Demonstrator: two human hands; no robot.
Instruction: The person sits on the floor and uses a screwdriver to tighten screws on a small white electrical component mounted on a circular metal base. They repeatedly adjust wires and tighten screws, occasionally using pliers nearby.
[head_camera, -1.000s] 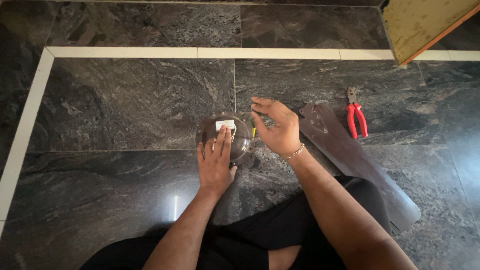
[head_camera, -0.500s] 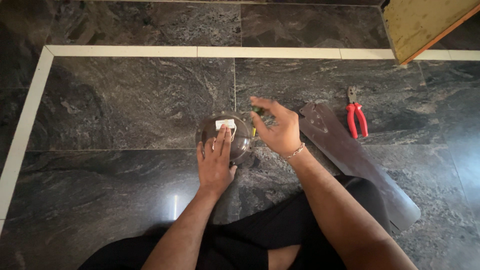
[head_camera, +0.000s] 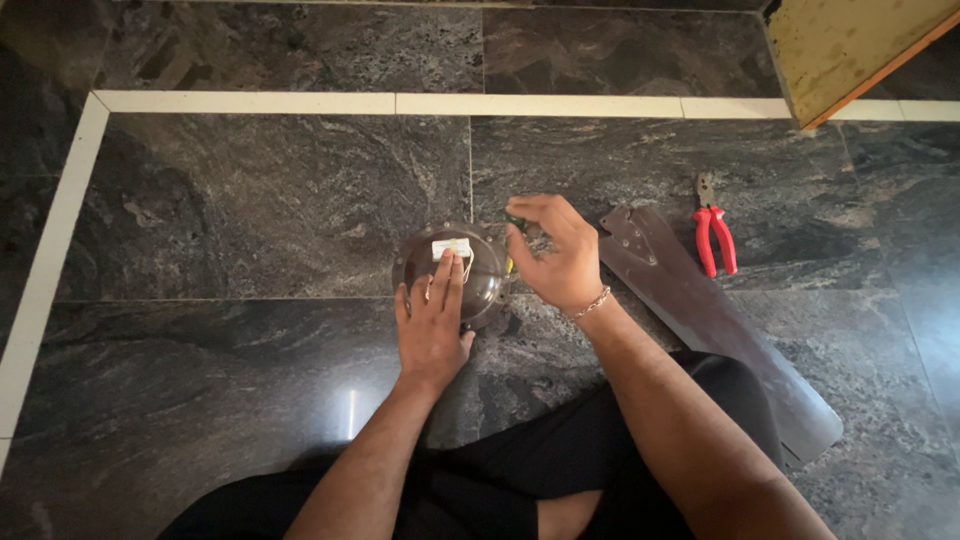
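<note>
While the round, dark brown metal motor housing (head_camera: 452, 272) sits on the polished dark stone floor (head_camera: 250, 200) near the middle of the frame, the left hand (head_camera: 432, 325) lies flat across its lower half, fingers spread narrowly and pressing down rather than gripping, apparently so the dome cannot turn or slide. A small white label (head_camera: 450, 247) on top of the housing shows just beyond the fingertips. Just right of the housing, the right hand (head_camera: 555, 255) is curled tight around a slim tool with a green and yellow handle (head_camera: 514, 222), mostly hidden by the fingers; its working end seems to meet the housing's right edge, though the contact point is hidden.

Lying flat to the right, running from centre right down toward the lower right, is a long grey-brown metal blade (head_camera: 720, 330), near the right forearm. Further right, red-handled pliers (head_camera: 712, 232) rest on the floor, well apart from both hands. A yellowish wooden board (head_camera: 850, 45) fills the upper right corner.
</note>
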